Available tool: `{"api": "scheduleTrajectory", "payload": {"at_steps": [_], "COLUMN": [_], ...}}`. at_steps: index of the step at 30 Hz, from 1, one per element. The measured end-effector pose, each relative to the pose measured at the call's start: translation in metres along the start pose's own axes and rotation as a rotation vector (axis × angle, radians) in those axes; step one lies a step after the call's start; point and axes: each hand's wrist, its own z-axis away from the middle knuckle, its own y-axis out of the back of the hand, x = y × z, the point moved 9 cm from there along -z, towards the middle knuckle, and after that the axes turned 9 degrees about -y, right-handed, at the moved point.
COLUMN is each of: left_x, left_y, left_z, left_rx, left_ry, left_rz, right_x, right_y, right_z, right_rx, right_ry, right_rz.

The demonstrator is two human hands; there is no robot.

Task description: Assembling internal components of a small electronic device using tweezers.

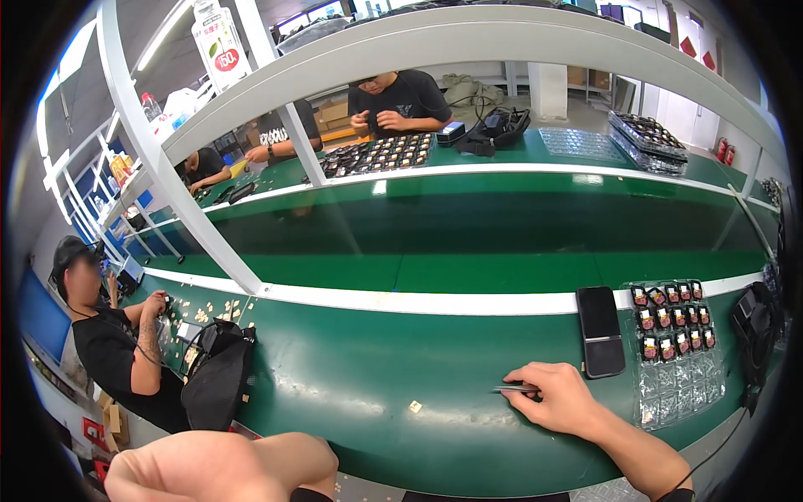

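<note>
My right hand [554,399] rests on the green bench at the right, with thumb and fingers closed on a pair of thin metal tweezers [520,388]. The tips of the tweezers point left, over bare bench top. A small pale tan piece [415,407] lies on the green surface to their left, apart from them. My left hand [180,468] is raised close at the lower left, large in the picture, in front of my bent arm. Its fingers are cut off or hidden, so I cannot see whether it holds anything.
Right of my right hand are a black phone-like device [600,339] and a clear compartment tray [679,389] partly filled with small black parts. A black bag [219,381] sits at left beside a seated co-worker [125,347]. A white rail [435,302] edges the bench; co-workers sit opposite.
</note>
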Motion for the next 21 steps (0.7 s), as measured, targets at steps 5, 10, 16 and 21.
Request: {"api": "scheduleTrajectory", "payload": {"at_steps": [5, 10, 16, 21], "left_x": [0.006, 0.006, 0.014, 0.015], "left_y": [-0.006, -0.009, -0.016, -0.031], "left_z": [0.006, 0.01, 0.003, 0.005], "left_rx": [0.095, -0.001, 0.19, 0.72], "left_ry": [-0.055, 0.004, -0.04, 0.047], "left_rz": [0.093, 0.062, 0.1, 0.08], "right_x": [-0.001, 0.0, -0.008, 0.004], "right_y": [-0.007, -0.005, -0.004, -0.004], "right_z": [-0.003, -0.002, -0.004, -0.002], "right_rx": [-0.028, -0.013, -0.014, -0.026], "right_ry": [-0.006, 0.012, 0.034, -0.009], "right_rz": [-0.014, -0.006, 0.005, -0.013]}}
